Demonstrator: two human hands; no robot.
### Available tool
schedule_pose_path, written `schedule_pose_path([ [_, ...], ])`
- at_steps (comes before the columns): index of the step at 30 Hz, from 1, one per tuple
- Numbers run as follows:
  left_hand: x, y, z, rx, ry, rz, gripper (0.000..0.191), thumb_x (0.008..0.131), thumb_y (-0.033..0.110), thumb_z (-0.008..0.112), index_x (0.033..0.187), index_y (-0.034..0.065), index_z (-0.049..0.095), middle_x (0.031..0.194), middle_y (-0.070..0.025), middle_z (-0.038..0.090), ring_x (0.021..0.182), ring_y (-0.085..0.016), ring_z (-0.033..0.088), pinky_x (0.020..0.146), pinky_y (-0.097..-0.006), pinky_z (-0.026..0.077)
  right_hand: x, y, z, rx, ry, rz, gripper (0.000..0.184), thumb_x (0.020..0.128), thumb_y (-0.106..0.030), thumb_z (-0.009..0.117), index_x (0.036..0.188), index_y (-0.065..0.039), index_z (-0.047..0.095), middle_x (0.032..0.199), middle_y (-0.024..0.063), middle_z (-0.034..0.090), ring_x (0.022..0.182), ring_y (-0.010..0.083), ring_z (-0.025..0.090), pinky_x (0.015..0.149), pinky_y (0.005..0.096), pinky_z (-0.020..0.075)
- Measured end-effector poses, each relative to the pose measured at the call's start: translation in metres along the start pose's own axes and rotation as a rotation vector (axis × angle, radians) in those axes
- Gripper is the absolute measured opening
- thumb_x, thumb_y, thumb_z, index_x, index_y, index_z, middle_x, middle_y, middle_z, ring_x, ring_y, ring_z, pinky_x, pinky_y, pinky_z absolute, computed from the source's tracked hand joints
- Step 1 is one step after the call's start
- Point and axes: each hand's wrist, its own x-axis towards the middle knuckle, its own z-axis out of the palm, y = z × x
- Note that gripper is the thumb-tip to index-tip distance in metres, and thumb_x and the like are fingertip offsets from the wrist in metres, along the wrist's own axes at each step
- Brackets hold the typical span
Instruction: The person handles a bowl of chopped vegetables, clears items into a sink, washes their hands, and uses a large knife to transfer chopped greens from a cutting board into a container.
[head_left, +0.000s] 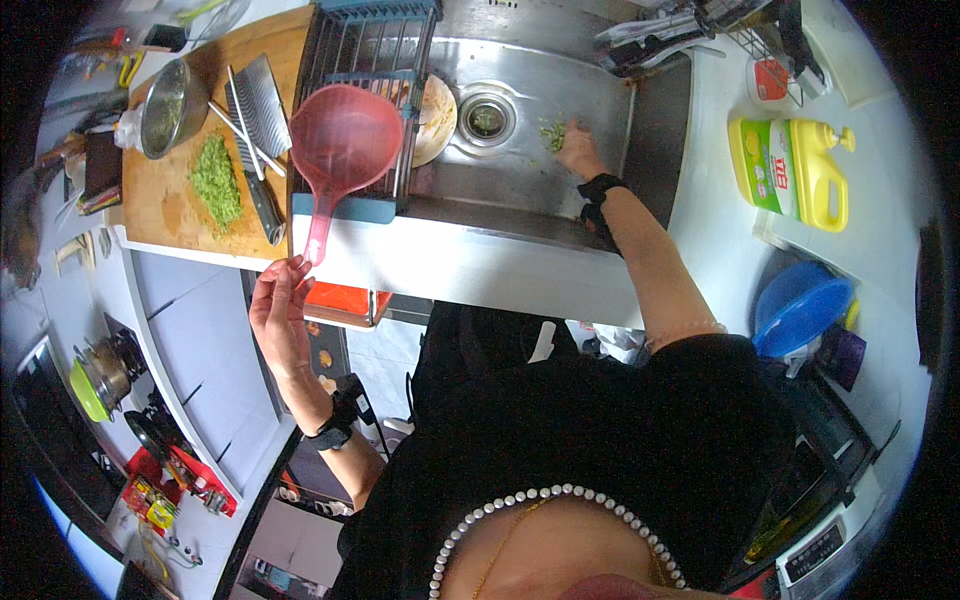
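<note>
My left hand (279, 315) is in front of the counter edge, its fingers loosely curled and apart. Its fingertips meet the handle end of a pink translucent plastic ladle (346, 139) in the view; whether they touch is unclear. The ladle lies across a dark dish rack (364, 45) over the sink's left side. Inside the stainless steel sink (517, 187), my right hand (583, 154) reaches down to a small clump of green vegetable shreds (553, 136). Its fingertips are partly hidden, so their grip is unclear. Left of that clump is the drain strainer (486, 120), with green bits in it.
On the wooden cutting board (169, 214) are shredded greens (215, 184), a cleaver (259, 112), chopsticks (238, 124) and a metal bowl (169, 109). A soiled plate (435, 120) sits partly under the rack. Right of the sink stand a yellow jug (814, 176) and a blue basin (802, 304).
</note>
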Motion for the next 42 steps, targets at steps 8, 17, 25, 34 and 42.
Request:
schedule_pose_path([
  [8, -0.004, -0.007, -0.014, -0.004, 0.029, 0.008, 0.016, 0.089, 0.010, 0.050, 0.099, -0.0021, 0.054, 0.101, -0.0162, 0.059, 0.093, -0.021, 0.059, 0.077, -0.0276, 0.049, -0.003, -0.014, -0.002, -0.051, 0.026, -0.060, 0.059, 0.073, -0.026, 0.067, 0.120, -0.007, 0.039, 0.122, 0.0281, 0.040, 0.106, 0.0397, 0.049, 0.086, 0.0415, 0.0444],
  [17, -0.004, -0.008, -0.007, 0.025, 0.038, -0.004, 0.017, 0.089, 0.012, 0.051, 0.099, -0.0010, 0.054, 0.100, -0.0156, 0.060, 0.092, -0.019, 0.059, 0.075, -0.0257, 0.049, 0.012, -0.005, 0.002, -0.217, -0.049, -0.318, 0.020, 0.079, -0.023, 0.056, 0.092, -0.009, 0.058, 0.095, 0.0149, 0.058, 0.089, 0.0330, 0.057, 0.079, 0.0415, 0.0452],
  [25, -0.004, -0.003, 0.007, 0.021, 0.030, -0.016, 0.017, 0.089, 0.012, 0.051, 0.099, -0.0011, 0.054, 0.099, -0.0144, 0.060, 0.092, -0.020, 0.059, 0.077, -0.0272, 0.048, 0.036, 0.026, -0.003, -0.009, 0.199, -0.259, 0.017, 0.076, -0.012, 0.052, 0.089, -0.007, 0.062, 0.087, 0.0148, 0.062, 0.087, 0.0313, 0.059, 0.075, 0.0391, 0.0466],
  [34, 0.005, -0.012, 0.026, -0.007, -0.066, -0.015, 0.015, 0.089, 0.011, 0.051, 0.097, -0.0001, 0.056, 0.097, -0.0146, 0.061, 0.090, -0.021, 0.060, 0.078, -0.0298, 0.048, 0.020, 0.045, 0.007, 0.028, 0.129, -0.299, 0.025, 0.075, -0.013, 0.055, 0.095, -0.001, 0.061, 0.087, 0.0153, 0.063, 0.085, 0.0326, 0.059, 0.076, 0.0399, 0.0470],
  [42, 0.003, -0.013, 0.031, -0.021, -0.073, -0.018, 0.016, 0.088, 0.012, 0.052, 0.098, -0.0005, 0.056, 0.096, -0.0146, 0.061, 0.089, -0.021, 0.060, 0.077, -0.0300, 0.048, 0.017, 0.016, -0.004, -0.141, -0.128, -0.107, 0.033, 0.080, -0.028, 0.057, 0.101, -0.002, 0.057, 0.090, 0.0162, 0.062, 0.088, 0.0332, 0.058, 0.078, 0.0429, 0.0461],
])
